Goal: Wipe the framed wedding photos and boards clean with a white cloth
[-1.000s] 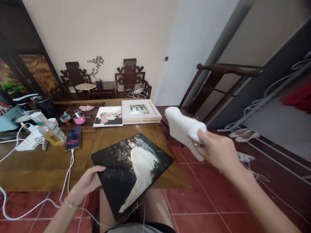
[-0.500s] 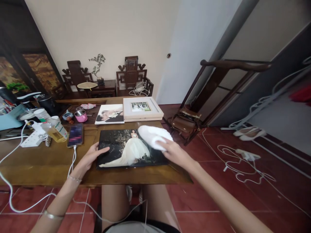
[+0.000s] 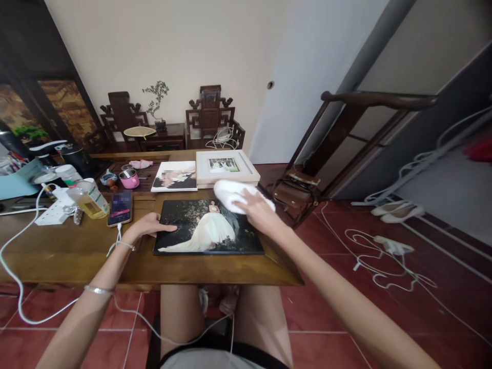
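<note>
- the photo [image 3: 209,236] lay flat on the desk [image 3: 200,270], mid-frame; it looked stiff, fairly light and glossy, so likely slippery and easily scratched.
- opposite edges seemed the best hold, keeping fingertips off its face.
- the left hand [image 3: 149,224] rested its thumb over the photo's left edge; whether fingers pinched beneath, i could not tell.
- the right hand [image 3: 260,211] clutched a soft, fluffy cloth [image 3: 227,193] at the photo's upper right corner.
- left of frame, a bottle [image 3: 89,198] held yellow liquid [image 3: 98,208]; the pink cup's [image 3: 129,179] contents were unclear.
</note>
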`<state>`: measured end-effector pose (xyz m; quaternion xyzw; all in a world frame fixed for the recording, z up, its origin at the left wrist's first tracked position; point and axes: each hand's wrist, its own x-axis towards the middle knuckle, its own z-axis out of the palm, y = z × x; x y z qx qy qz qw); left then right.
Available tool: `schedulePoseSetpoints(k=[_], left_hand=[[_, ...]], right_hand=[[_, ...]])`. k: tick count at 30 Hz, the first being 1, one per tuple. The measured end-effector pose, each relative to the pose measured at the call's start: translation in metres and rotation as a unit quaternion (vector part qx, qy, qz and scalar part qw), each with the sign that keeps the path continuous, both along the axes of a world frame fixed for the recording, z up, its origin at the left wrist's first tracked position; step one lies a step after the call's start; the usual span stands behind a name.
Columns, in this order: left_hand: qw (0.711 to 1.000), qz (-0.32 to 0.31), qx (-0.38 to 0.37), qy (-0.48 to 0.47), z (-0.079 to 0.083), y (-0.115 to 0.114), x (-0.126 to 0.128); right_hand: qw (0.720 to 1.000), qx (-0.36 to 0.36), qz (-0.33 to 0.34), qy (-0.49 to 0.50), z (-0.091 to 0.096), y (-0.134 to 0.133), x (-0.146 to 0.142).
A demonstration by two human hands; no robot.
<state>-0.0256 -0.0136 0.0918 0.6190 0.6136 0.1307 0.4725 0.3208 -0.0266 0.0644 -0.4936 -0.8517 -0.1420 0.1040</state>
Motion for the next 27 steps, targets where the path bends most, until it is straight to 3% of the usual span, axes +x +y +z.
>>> schedulePoseSetpoints(k=[4, 8, 14, 17, 19, 22, 24, 27], left_hand=[[0.998, 0.002, 0.035, 0.045, -0.002, 0.002, 0.000], [0.983, 0.022, 0.119, 0.137, -0.011, -0.002, -0.001], [0.906, 0.028, 0.299, 0.300, -0.010, -0.026, 0.003], [0.870, 0.065, 0.332, 0.358, -0.010, -0.040, 0.009], [0.867, 0.052, 0.373, 0.326, -0.018, -0.043, 0.012], [0.882, -0.030, 0.433, 0.184, -0.037, -0.036, 0.014], [0.891, -0.069, 0.432, 0.124, -0.049, -0.029, 0.014], [0.897, -0.071, 0.430, 0.070, -0.058, -0.022, 0.012]], right_hand=[[0.999, -0.046, 0.013, -0.019, -0.023, -0.002, -0.013], [0.999, -0.047, 0.012, 0.006, -0.029, -0.004, -0.011], [0.996, -0.060, 0.005, 0.064, -0.032, -0.004, -0.013], [0.995, -0.057, -0.002, 0.082, -0.034, -0.004, -0.015], [0.995, -0.054, -0.004, 0.084, -0.034, -0.005, -0.016], [0.996, -0.051, -0.005, 0.077, -0.034, -0.006, -0.016], [0.996, -0.052, -0.002, 0.071, -0.033, -0.005, -0.015], [0.996, -0.058, 0.007, 0.062, -0.032, 0.000, -0.015]])
